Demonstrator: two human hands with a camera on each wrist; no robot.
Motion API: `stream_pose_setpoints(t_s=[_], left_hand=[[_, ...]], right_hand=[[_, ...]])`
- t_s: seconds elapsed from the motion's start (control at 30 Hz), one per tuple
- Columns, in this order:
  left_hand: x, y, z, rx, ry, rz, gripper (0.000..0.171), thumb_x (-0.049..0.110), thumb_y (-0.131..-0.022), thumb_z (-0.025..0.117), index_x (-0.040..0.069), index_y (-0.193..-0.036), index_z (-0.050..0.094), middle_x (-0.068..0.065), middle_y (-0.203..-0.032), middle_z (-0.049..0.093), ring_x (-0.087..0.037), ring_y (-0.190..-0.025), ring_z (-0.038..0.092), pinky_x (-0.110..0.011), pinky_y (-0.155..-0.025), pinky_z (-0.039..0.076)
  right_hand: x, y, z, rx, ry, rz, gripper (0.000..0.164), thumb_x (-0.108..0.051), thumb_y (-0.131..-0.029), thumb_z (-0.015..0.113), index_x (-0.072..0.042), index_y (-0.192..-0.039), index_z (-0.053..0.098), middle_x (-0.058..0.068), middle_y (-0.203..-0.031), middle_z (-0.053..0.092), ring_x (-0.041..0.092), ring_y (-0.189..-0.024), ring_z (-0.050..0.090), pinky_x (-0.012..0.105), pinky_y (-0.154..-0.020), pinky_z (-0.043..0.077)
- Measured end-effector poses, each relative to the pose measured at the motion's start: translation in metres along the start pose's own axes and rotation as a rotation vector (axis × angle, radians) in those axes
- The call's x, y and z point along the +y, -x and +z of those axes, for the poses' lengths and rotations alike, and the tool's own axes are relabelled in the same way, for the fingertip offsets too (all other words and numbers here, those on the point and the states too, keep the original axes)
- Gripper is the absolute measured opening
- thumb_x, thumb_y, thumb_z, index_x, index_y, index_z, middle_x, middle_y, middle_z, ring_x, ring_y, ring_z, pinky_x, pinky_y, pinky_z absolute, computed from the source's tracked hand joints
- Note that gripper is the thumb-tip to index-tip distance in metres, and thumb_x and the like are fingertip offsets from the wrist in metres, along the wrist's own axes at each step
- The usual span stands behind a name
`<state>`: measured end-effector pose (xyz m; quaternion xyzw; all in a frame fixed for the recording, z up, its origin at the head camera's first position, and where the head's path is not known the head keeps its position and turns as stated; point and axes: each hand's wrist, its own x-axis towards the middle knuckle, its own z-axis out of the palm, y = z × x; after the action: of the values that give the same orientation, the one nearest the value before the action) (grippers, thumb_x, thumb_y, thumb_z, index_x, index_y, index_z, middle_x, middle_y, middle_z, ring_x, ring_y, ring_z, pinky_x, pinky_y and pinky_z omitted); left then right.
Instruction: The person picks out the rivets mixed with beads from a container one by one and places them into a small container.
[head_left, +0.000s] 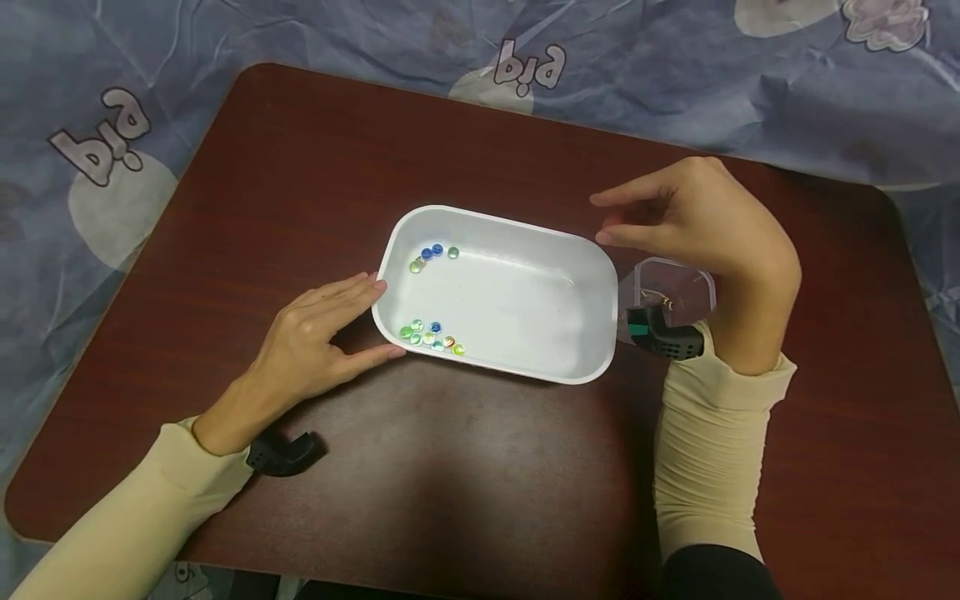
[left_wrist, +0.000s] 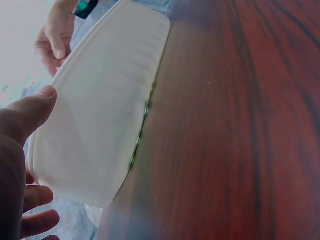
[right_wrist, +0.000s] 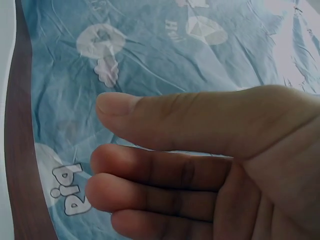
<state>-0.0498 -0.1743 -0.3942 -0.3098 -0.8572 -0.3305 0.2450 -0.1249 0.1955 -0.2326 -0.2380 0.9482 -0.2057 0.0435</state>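
Observation:
A white plastic tray (head_left: 510, 218) with rounded corners rests on the brown table. Two loose groups of glass marbles, blue, green and multicoloured, lie towards its left end: several blue and green marbles (head_left: 437, 250) at the back and several mixed marbles (head_left: 429, 337) at the front. My left hand (head_left: 311, 337) holds that end, thumb at the front corner and fingers along the left rim; in the left wrist view its thumb (left_wrist: 37, 112) touches the rim. Beyond the tray's right end hovers my right hand (head_left: 693, 212), thumb and fingers loosely bent and apart, nothing between them.
Behind the right wrist stands a clear plastic container (head_left: 686, 283), partly hidden, with a small yellow and black detail on it. Black wrist cameras sit at the left cuff (head_left: 281, 454) and right cuff (head_left: 667, 337). Printed blue-grey cloth (head_left: 375, 50) lies beyond the table's far edge.

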Motion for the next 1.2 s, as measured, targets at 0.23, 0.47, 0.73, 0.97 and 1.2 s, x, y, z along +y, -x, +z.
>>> stream_pose_setpoints(t_s=[0.23, 0.47, 0.73, 0.97, 1.2], left_hand=[[0.001, 0.000, 0.000, 0.001, 0.001, 0.016, 0.077, 0.064, -0.087, 0.062, -0.004, -0.122, 0.068, -0.019, -0.119, 0.067, -0.035, -0.109, 0.066, -0.054, -0.088, 0.052], [0.002, 0.000, 0.000, -0.003, 0.001, 0.014, 0.076, 0.064, -0.088, 0.063, -0.004, -0.124, 0.067, -0.020, -0.121, 0.066, -0.034, -0.111, 0.065, -0.053, -0.088, 0.052], [0.001, 0.000, 0.001, 0.017, 0.017, -0.001, 0.078, 0.066, -0.087, 0.060, -0.003, -0.120, 0.069, -0.018, -0.118, 0.068, -0.033, -0.109, 0.066, -0.053, -0.087, 0.052], [0.000, -0.002, 0.002, 0.019, -0.007, 0.041, 0.076, 0.064, -0.088, 0.062, -0.004, -0.120, 0.069, -0.019, -0.117, 0.068, -0.033, -0.109, 0.066, -0.051, -0.088, 0.053], [0.000, 0.000, 0.002, 0.025, -0.002, 0.030, 0.076, 0.065, -0.088, 0.061, -0.004, -0.119, 0.070, -0.018, -0.116, 0.069, -0.033, -0.109, 0.066, -0.052, -0.089, 0.052]], right_hand=[[-0.011, -0.008, 0.005, -0.040, -0.039, -0.026, 0.031, -0.013, -0.085, 0.080, -0.011, -0.116, 0.075, 0.000, -0.091, 0.075, 0.008, -0.056, 0.057, 0.017, -0.053, 0.040], [-0.018, -0.017, 0.012, -0.075, -0.042, -0.021, 0.027, -0.012, -0.087, 0.078, -0.011, -0.114, 0.075, 0.002, -0.094, 0.074, 0.012, -0.058, 0.061, 0.020, -0.055, 0.045], [-0.023, -0.029, 0.022, -0.071, -0.067, -0.081, 0.020, -0.008, -0.087, 0.075, -0.007, -0.107, 0.076, 0.004, -0.090, 0.074, 0.014, -0.063, 0.064, 0.018, -0.058, 0.046], [-0.021, -0.043, 0.035, -0.069, -0.053, -0.136, 0.017, -0.007, -0.088, 0.073, -0.005, -0.104, 0.076, 0.002, -0.087, 0.073, 0.013, -0.078, 0.067, 0.018, -0.069, 0.048], [-0.031, -0.064, 0.039, -0.097, -0.050, -0.166, 0.020, -0.008, -0.087, 0.075, -0.004, -0.106, 0.076, 0.004, -0.089, 0.072, 0.013, -0.079, 0.066, 0.021, -0.072, 0.050]])
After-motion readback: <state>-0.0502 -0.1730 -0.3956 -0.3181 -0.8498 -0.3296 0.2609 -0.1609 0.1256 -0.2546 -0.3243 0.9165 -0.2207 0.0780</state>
